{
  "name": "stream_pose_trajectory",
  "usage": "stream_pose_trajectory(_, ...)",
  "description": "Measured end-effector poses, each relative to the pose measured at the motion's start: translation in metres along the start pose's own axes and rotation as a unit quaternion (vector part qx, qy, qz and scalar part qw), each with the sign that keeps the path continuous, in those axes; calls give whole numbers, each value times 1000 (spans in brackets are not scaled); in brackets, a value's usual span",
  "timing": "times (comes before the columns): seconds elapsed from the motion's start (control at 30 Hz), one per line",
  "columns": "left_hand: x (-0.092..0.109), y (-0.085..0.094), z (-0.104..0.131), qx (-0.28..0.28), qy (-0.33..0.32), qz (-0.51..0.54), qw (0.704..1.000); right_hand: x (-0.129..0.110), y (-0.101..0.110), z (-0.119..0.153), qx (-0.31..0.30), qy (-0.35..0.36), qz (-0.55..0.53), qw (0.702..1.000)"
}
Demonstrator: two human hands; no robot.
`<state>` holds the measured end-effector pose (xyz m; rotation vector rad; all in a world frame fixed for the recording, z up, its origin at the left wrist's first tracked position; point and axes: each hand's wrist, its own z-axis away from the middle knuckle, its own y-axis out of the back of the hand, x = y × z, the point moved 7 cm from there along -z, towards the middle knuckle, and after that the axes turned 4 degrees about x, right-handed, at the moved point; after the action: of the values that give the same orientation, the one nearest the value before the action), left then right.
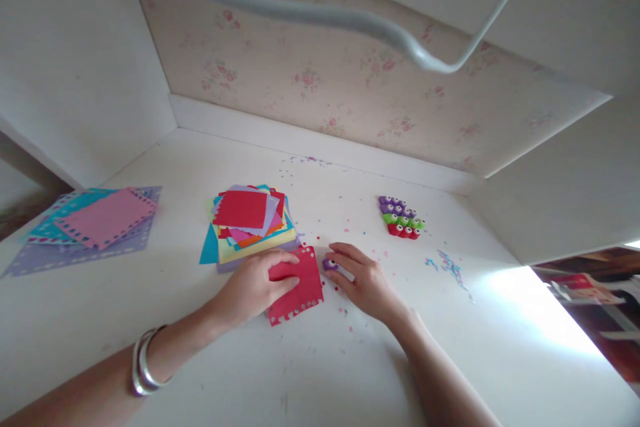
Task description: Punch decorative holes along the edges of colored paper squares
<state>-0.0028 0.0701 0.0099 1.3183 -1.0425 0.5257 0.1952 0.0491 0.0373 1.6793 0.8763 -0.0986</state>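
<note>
Hands first, from the head camera: we see the left hand lying flat, pressing the red paper square onto the white desk. The right hand pinches a small purple punch at the paper's right edge. Just behind lies a stack of coloured papers; more punches sit well apart to the right.

The left hand covers the near-left part of the red sheet; that edge cannot be inspected. The small purple punch, at the right hand's fingertips, is largely hidden; its shape is unclear. Past the right hand, the punch cluster is too small to count reliably. Scattered paper bits are too fine to tell apart. Both forearms run off the bottom edge.
</note>
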Motion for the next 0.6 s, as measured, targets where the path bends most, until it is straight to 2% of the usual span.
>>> stream_pose_trajectory(0.13,2,0,1,-11,-11,-3,1000,3,-4,3,-40,4,-35,999)
stream_pose_trajectory(0.33,-1,-2,2,-23,9,16,1000,15,-7,5,37,-87,-158,983)
stream_pose_trajectory(0.43,0,-1,2,-31,11,25,999,12,-10,5,52,-85,-186,978)
stream_pose_trajectory(0.6,0,0,3,-31,15,51,998,9,-12,5,41,-69,-163,983)
